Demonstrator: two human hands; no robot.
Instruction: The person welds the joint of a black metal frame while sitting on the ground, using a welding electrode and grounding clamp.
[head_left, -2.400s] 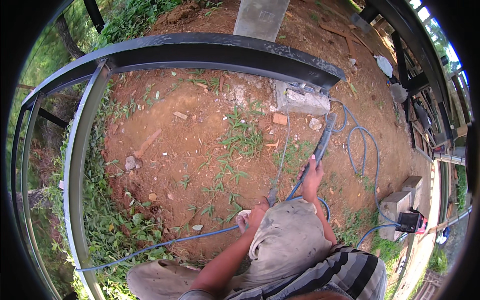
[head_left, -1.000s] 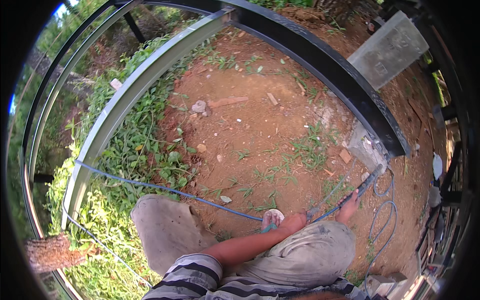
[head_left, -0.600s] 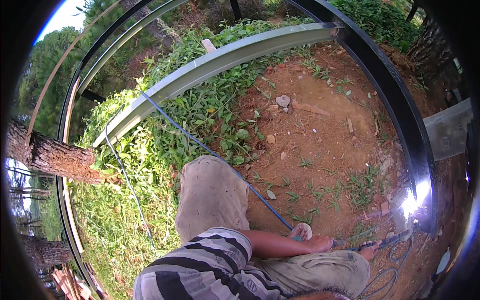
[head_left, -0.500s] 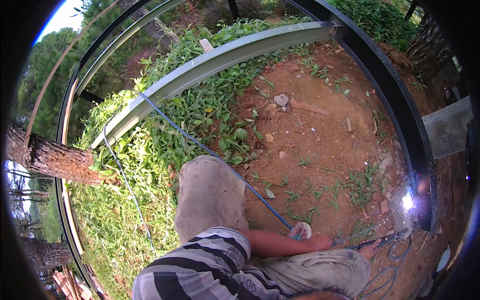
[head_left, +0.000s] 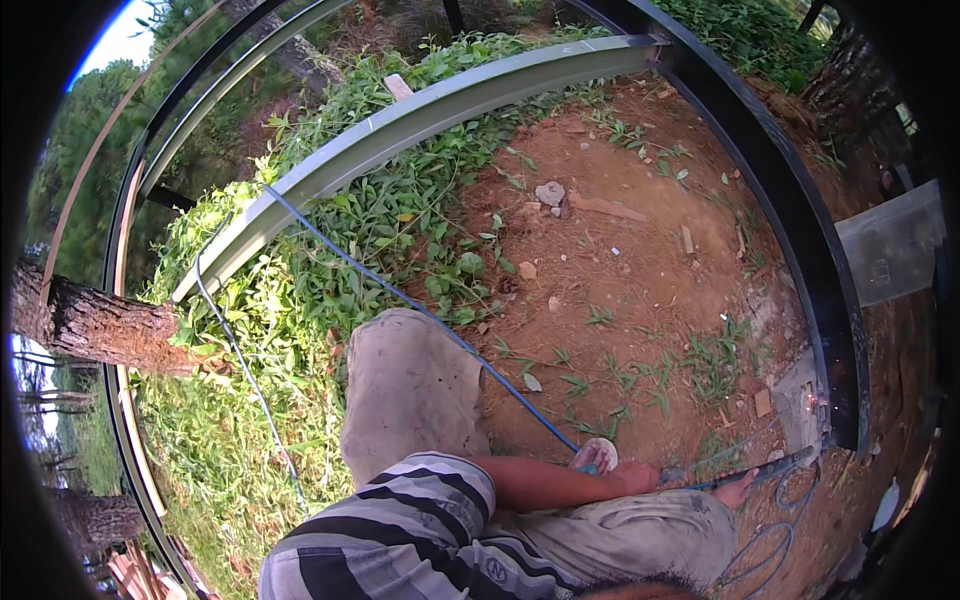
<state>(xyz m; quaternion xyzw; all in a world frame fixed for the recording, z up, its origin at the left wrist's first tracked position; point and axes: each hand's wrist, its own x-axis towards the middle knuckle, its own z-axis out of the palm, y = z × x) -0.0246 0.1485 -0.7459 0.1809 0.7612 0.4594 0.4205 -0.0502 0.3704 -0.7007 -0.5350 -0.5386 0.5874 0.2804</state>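
My left hand (head_left: 636, 478), bare below a striped sleeve, is closed around a dark thin handle (head_left: 674, 479). From there a thin grey line runs toward the foot of a black steel beam (head_left: 775, 175). Small orange sparks (head_left: 812, 402) show at that foot, beside a grey concrete patch (head_left: 797, 400). Past my bent right knee a piece of bare skin (head_left: 736, 489) shows. Whether it is my right hand or a foot I cannot tell. My sandalled foot (head_left: 594, 456) is close to my left hand.
A pale green steel beam (head_left: 390, 128) joins the black one. A blue cable (head_left: 415, 303) crosses the ground beside my left knee, and grey cable loops (head_left: 775, 545) lie at lower right. Vines (head_left: 270, 370), stones (head_left: 549, 194) and a tree trunk (head_left: 120, 325) are around.
The bright white-violet glare at the beam's foot has died down to small orange sparks. The whole view has shifted slightly. My left hand keeps its grip.
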